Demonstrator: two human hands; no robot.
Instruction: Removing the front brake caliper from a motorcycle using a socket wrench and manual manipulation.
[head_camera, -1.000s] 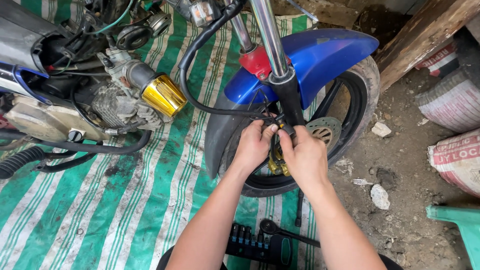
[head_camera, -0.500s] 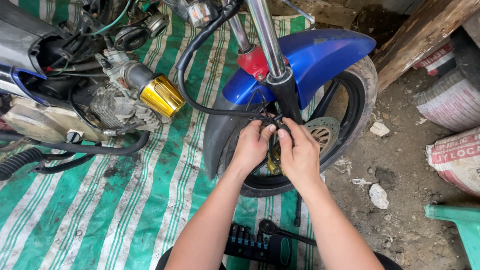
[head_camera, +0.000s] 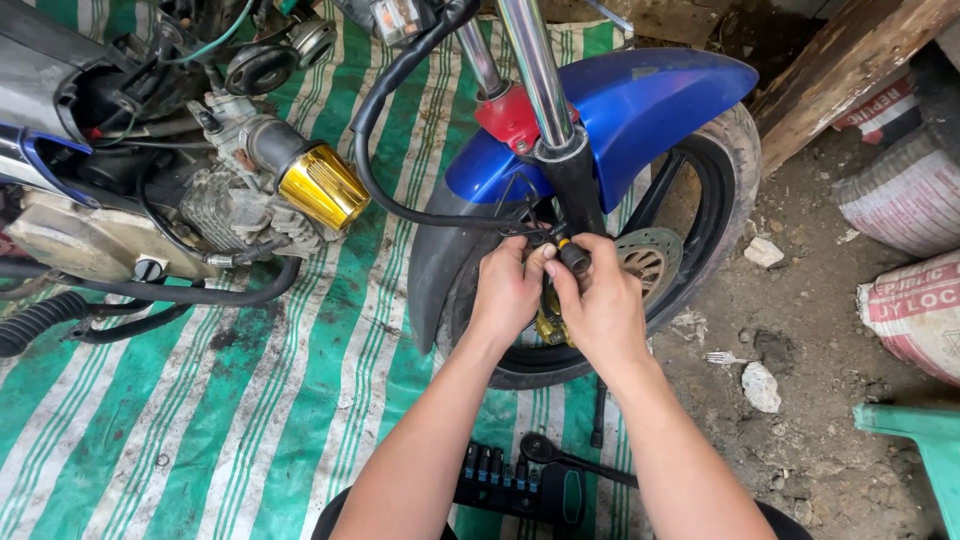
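A motorcycle's front wheel (head_camera: 700, 190) with a blue fender (head_camera: 640, 100) stands in front of me. Both hands work at the lower fork leg (head_camera: 572, 185), beside the brake disc (head_camera: 648, 262). My left hand (head_camera: 508, 290) pinches a black hose end where the black cable (head_camera: 385, 170) meets the fork. My right hand (head_camera: 600, 305) grips a small black fitting with a yellow band (head_camera: 572, 256) between thumb and fingers. A gold brake caliper (head_camera: 546, 322) shows between my palms, mostly hidden.
The engine with a gold air filter (head_camera: 322, 186) lies to the left on a green-and-white striped tarp (head_camera: 250, 420). A socket set (head_camera: 510, 482) and ratchet (head_camera: 560, 455) lie below my arms. Sacks (head_camera: 915, 300), stones and a wooden beam (head_camera: 830, 80) are on the right.
Both hands have shifted slightly upward along the fork leg. The right hand's fingers have closed on the small black fitting.
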